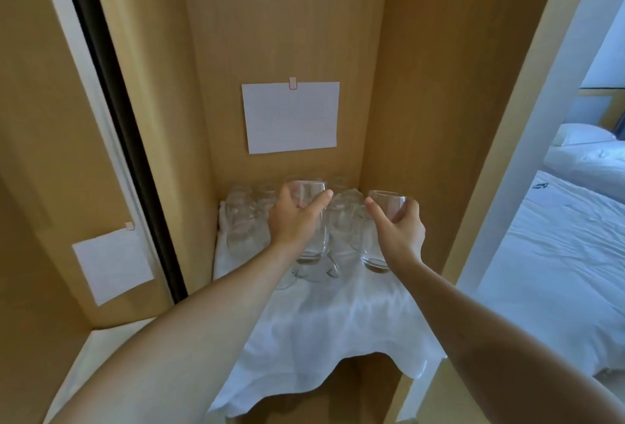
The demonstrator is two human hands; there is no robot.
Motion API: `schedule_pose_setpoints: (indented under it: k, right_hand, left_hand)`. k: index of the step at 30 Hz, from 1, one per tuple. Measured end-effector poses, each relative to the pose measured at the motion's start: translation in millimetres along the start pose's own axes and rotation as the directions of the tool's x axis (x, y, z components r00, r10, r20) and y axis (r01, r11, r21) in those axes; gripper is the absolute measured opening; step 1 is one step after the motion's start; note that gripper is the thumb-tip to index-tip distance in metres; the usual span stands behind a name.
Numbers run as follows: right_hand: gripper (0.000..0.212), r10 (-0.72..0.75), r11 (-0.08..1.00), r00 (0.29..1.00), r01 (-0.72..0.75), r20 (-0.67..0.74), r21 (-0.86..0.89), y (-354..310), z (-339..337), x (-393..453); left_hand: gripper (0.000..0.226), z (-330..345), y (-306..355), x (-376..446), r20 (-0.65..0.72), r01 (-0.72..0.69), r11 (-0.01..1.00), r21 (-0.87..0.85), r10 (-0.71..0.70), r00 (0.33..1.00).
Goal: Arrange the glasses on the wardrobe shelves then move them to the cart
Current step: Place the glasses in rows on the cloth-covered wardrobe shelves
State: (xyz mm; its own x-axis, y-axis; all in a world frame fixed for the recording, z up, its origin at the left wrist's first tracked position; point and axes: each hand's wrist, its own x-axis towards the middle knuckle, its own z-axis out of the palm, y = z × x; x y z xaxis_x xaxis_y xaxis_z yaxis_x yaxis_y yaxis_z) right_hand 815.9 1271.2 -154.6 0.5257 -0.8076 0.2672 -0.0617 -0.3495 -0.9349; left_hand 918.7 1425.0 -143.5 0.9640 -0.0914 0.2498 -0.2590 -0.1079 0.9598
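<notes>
Head view: we are gripping one tall glass [310, 220] in our left hand [292, 220] and another glass [382, 231] in our right hand [400, 231], over the white cloth [324, 329] on the wardrobe shelf. Smooth, breakable; we are judging mid-wall holds safest.

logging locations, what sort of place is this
Probably a hotel room: a wooden wardrobe with drinking glasses on a white cloth, beside a white-sheeted bed.
</notes>
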Motion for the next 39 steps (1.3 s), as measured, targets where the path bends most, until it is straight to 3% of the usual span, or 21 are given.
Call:
schedule_pose_setpoints:
  k: [11,15,25,29,33,39]
  right_hand:
    - [0.061,0.058,0.991,0.993,-0.046,0.098,-0.126,67.5,-2.7,46.3]
    - [0.070,0.075,0.994,0.987,-0.062,0.146,-0.090,88.8,-8.0,61.3]
    - [0.070,0.030,0.999,0.947,-0.026,0.321,-0.019,129.0,-23.6,80.1]
    - [0.083,0.068,0.998,0.941,-0.060,0.333,-0.035,153.4,-29.0,77.1]
    - [0.075,0.070,0.997,0.943,-0.064,0.325,-0.031,165.0,-29.0,76.6]
    - [0.085,0.088,0.994,0.931,-0.058,0.355,-0.095,171.9,-30.7,73.8]
  left_hand:
    - [0.075,67.4,-29.9,9.3,0.039,0.032,0.999,0.042,-0.034,0.999]
    - [0.073,91.0,-40.8,3.1,0.032,0.035,0.998,0.057,-0.037,0.999]
    - [0.079,140.0,-74.4,-25.6,0.097,0.083,0.996,0.027,-0.086,0.992]
    - [0.081,149.9,-92.1,-41.9,0.112,0.137,0.990,0.043,-0.141,0.984]
    - [0.086,155.1,-106.7,-53.7,0.118,0.162,0.985,0.063,-0.168,0.979]
    - [0.104,158.3,-121.8,-57.0,0.283,0.178,0.974,0.136,-0.211,0.936]
